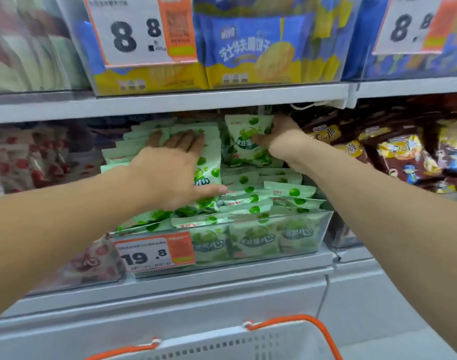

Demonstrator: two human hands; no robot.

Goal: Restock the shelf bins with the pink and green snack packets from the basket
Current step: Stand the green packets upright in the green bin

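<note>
My left hand (pixel 170 165) flat, fingers straight, pressing leaning green packets (pixel 211 162) back, keeping row upright. My right hand (pixel 279 136) pinching upright green packet (pixel 245 141), slotting it behind. Clear bin (pixel 323 229) nearly full. Basket (pixel 248 341) below.

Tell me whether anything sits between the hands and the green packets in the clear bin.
Nothing visible does. The left hand lies flat on the upright green packets, and the right hand holds a green packet at the back of the clear bin, under the shelf edge.
</note>
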